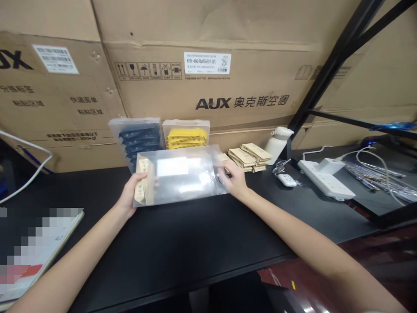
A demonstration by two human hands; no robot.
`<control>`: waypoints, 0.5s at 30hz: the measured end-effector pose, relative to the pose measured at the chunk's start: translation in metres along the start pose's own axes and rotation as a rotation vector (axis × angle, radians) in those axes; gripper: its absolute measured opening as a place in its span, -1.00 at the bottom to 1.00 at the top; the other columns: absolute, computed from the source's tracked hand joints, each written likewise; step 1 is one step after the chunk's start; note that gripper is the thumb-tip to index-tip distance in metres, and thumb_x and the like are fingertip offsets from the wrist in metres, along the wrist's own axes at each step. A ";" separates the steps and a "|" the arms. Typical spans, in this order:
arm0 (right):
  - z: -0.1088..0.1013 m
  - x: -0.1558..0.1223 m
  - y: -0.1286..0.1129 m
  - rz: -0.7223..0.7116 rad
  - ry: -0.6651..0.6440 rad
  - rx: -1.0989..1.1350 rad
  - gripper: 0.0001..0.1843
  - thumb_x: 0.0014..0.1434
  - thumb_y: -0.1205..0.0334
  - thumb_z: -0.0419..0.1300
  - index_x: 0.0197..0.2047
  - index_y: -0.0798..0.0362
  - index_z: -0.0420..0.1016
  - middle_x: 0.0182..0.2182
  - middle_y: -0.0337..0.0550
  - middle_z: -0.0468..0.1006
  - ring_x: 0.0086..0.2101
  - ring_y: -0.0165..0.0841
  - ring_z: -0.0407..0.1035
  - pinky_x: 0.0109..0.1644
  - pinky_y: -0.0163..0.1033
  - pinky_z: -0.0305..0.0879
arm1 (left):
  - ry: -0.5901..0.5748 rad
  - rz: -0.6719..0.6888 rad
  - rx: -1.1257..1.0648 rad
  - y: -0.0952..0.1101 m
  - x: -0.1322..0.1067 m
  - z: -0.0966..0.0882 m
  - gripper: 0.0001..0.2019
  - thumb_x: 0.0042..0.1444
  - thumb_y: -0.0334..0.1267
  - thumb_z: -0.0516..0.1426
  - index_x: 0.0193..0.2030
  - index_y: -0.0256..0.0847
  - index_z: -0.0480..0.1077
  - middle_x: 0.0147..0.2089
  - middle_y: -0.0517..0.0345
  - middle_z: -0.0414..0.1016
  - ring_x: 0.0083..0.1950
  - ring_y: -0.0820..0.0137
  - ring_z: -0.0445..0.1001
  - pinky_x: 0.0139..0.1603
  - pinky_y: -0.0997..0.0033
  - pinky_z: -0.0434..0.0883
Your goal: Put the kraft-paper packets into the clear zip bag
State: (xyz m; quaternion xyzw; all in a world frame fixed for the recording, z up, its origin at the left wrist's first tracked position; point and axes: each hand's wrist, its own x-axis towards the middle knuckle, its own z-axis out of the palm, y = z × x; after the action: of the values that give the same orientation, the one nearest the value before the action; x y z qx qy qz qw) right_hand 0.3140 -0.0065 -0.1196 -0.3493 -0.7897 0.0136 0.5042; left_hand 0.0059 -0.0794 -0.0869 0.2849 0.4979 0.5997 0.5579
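A clear frosted plastic box (pixel 182 174) is held tilted above the black table, with glare on its face. My left hand (pixel 129 193) is closed around its left end, thumb in front. Beige packets (pixel 143 180) stand inside the box at that end, close to my left thumb. My right hand (pixel 233 177) is closed on the box's right end, at what looks like its lid flap; its fingertips are slightly blurred. Behind the box stand a similar box with dark blue packets (pixel 141 141) and another with yellow packets (pixel 186 137). Several loose beige packets (pixel 249 155) lie stacked beyond my right hand.
A white bottle (pixel 277 145), a white earphone case (pixel 286 180) and a white power strip (pixel 327 178) stand to the right on the black table (pixel 195 248). Large cardboard boxes (pixel 156 95) wall off the back. A black metal frame (pixel 329 74) rises at right; a notebook (pixel 48 243) lies at left.
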 end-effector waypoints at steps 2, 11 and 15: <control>-0.003 0.005 0.012 0.015 0.043 -0.058 -0.72 0.30 0.19 0.01 -0.20 0.06 0.53 -0.21 0.00 0.61 -0.13 -0.20 0.47 0.06 -0.02 0.38 | 0.013 0.040 -0.013 0.003 0.000 -0.001 -0.78 0.03 -0.31 0.11 -0.19 -0.30 0.48 -0.54 0.09 0.58 -0.55 0.29 0.56 -0.53 0.43 0.53; -0.009 0.011 0.021 0.273 -0.508 -0.473 -0.67 0.23 0.26 0.10 -0.02 0.26 0.50 -0.09 0.19 0.55 -0.06 -0.07 0.42 0.04 -0.10 0.30 | 0.002 0.039 -0.005 0.000 -0.002 0.001 -0.79 0.06 -0.32 0.09 -0.19 -0.28 0.49 -0.49 0.08 0.62 -0.50 0.27 0.60 -0.50 0.40 0.57; -0.011 0.014 0.017 0.277 -0.518 -0.492 -0.69 0.22 0.29 0.11 -0.02 0.25 0.49 -0.13 0.15 0.56 -0.10 -0.13 0.41 -0.01 -0.15 0.29 | -0.017 0.033 -0.011 -0.001 -0.001 0.000 -0.73 0.05 -0.31 0.10 -0.13 -0.35 0.48 -0.47 0.06 0.64 -0.50 0.26 0.60 -0.48 0.37 0.59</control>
State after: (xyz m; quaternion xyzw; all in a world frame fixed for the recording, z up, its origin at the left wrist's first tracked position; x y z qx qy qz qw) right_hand 0.3288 0.0109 -0.1096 -0.5483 -0.8159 -0.0207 0.1823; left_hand 0.0060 -0.0807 -0.0875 0.2951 0.4849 0.6093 0.5537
